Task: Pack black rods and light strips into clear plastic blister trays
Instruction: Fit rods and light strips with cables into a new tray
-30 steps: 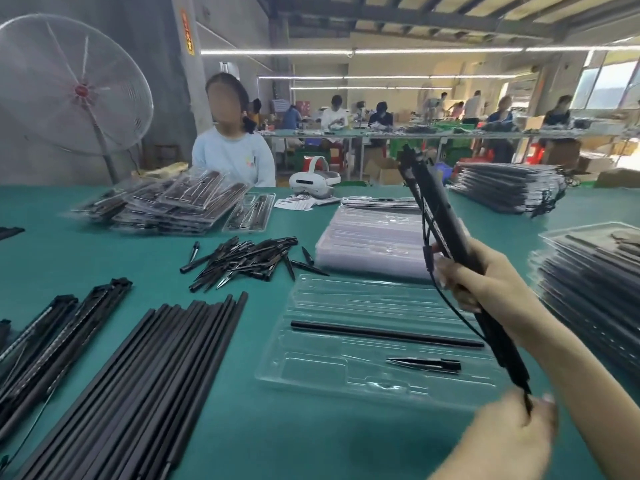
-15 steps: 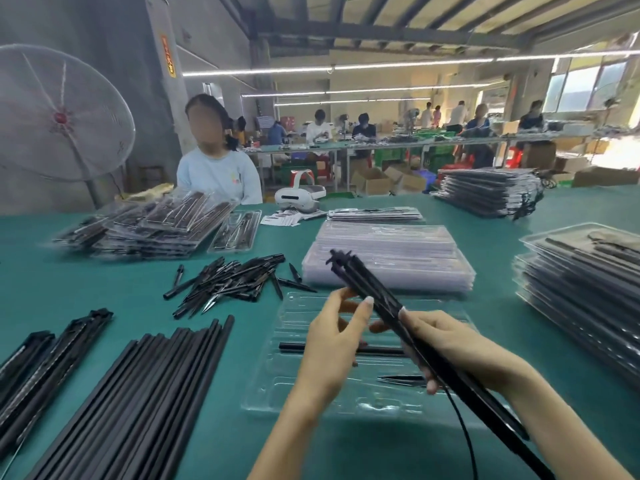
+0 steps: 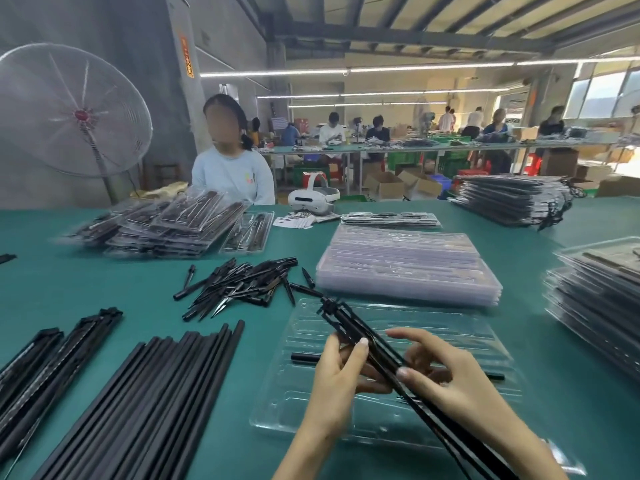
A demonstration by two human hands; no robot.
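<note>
A bundle of black light strips (image 3: 349, 328) slants from upper left down to the lower right over an open clear blister tray (image 3: 301, 344) on the green table. My left hand (image 3: 341, 379) pinches the bundle from the left, thumb and fingers curled on it. From the right, my right hand (image 3: 450, 382) grips the same bundle, its index finger stretched above it. One black rod (image 3: 304, 358) lies in a tray slot, mostly hidden by my hands.
Loose black rods (image 3: 152, 393) and more light strips (image 3: 41, 362) lie at left. A heap of black spikes (image 3: 242, 285) sits behind them. Empty tray stack (image 3: 405, 268) stands behind the open tray, filled trays (image 3: 602, 299) at right. A person (image 3: 232, 168) sits across.
The strip bundle came down from upright at right to low over the tray. My left hand moved from its bottom end up to its middle, beside the right hand.
</note>
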